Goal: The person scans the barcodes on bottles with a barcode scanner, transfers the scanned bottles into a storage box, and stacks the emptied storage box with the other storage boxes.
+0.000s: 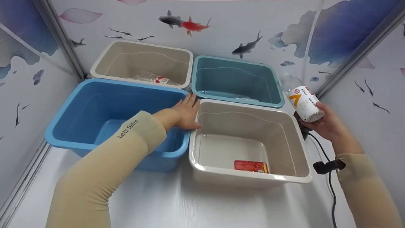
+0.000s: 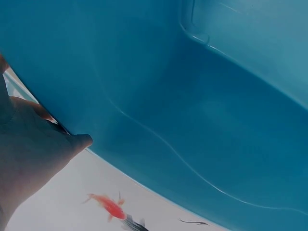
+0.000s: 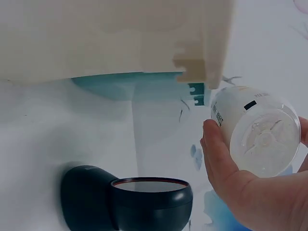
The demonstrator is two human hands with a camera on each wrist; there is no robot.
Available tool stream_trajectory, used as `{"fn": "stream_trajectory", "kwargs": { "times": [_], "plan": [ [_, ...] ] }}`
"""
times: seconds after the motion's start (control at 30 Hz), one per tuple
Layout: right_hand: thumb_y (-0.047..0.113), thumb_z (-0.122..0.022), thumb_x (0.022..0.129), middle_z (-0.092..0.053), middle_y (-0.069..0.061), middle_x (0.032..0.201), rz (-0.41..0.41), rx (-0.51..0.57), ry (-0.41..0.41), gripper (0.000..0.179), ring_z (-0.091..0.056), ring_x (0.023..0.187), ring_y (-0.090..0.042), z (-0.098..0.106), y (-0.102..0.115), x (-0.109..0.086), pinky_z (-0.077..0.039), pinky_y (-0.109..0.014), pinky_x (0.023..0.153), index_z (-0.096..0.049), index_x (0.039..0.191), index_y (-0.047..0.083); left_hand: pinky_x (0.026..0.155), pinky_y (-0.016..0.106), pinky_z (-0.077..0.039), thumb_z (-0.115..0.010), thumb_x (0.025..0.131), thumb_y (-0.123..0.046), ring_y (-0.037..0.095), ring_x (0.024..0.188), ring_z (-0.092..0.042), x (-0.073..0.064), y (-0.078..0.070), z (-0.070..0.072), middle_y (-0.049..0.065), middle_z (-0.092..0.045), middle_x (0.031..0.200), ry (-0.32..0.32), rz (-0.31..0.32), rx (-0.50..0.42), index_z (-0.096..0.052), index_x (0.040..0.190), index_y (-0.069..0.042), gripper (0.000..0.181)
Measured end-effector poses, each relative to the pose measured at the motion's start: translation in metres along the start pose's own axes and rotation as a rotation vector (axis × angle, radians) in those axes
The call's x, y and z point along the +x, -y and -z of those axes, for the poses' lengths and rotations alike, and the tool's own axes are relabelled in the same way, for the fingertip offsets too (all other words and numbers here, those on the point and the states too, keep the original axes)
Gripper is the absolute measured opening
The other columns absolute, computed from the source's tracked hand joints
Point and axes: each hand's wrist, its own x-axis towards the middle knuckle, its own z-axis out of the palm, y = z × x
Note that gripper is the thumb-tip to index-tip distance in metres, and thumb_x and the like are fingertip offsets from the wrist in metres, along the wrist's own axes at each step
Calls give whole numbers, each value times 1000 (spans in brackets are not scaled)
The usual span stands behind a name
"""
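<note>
My left hand [image 1: 186, 113] rests with spread fingers where the rims of the blue bin [image 1: 117, 80] and the front beige bin [image 1: 250, 180] meet. In the left wrist view its thumb lies over the rim of the blue bin [image 2: 144, 110]. My right hand [image 1: 330, 125] grips a clear plastic bottle [image 1: 305, 104] with a white label near its base, right of the bins. The bottle tilts, neck up and away. In the right wrist view the bottle's base [image 3: 264, 139] faces the camera, with the fingers [image 3: 219, 154] along its side.
A red packet [image 1: 251, 166] lies in the front beige bin. The back beige bin [image 1: 142, 45] holds a clear bottle [image 1: 152, 77]; a clear item [image 1: 246, 99] lies in the teal bin [image 1: 235, 60]. A black rounded object [image 3: 149, 202] and a cable [image 1: 329, 183] are at the right.
</note>
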Motion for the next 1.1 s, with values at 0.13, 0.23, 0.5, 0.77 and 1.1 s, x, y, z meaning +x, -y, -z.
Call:
{"fn": "stream_trajectory", "kwargs": {
  "times": [0.13, 0.23, 0.5, 0.77, 1.1],
  "plan": [
    [36, -45, 97, -66, -1, 96, -21, 7, -1, 45, -64, 91, -15, 6, -8, 4, -54, -33, 80, -24, 134, 23, 118, 40, -2, -50, 90, -49, 26, 144, 15, -1, 0, 0, 9, 14, 157, -1, 1, -4, 0, 151, -10, 88],
    [37, -45, 97, -66, -2, 92, -44, -1, -19, 32, -64, 88, -14, 10, -14, 8, -54, -32, 78, -33, 121, 19, 118, 40, -2, -50, 90, -48, 26, 144, 15, -1, 0, 1, 10, 13, 157, -1, 2, -3, 0, 151, -10, 87],
    [41, -41, 98, -64, 2, 91, -78, -103, -11, 31, -60, 84, -10, 15, -28, 14, -49, -24, 75, -39, 114, 15, 118, 41, -4, -50, 91, -46, 29, 145, 13, 1, -1, 1, 15, 12, 157, -5, -10, 19, -3, 150, -5, 86],
    [44, -40, 97, -64, 3, 90, -118, -78, -22, 30, -58, 81, -10, 17, -36, 17, -46, -23, 72, -52, 100, 17, 118, 42, -4, -50, 91, -45, 29, 145, 12, -1, -1, 0, 14, 11, 157, -1, -10, -5, -3, 150, -6, 85],
    [48, -42, 96, -63, 5, 94, -130, -78, -32, 39, -56, 88, -9, 15, -34, 20, -45, -22, 76, -34, 120, 19, 118, 42, -5, -51, 91, -45, 29, 145, 12, 2, -1, 0, 14, 11, 157, -12, -10, 0, -4, 150, -6, 86]
  ]
}}
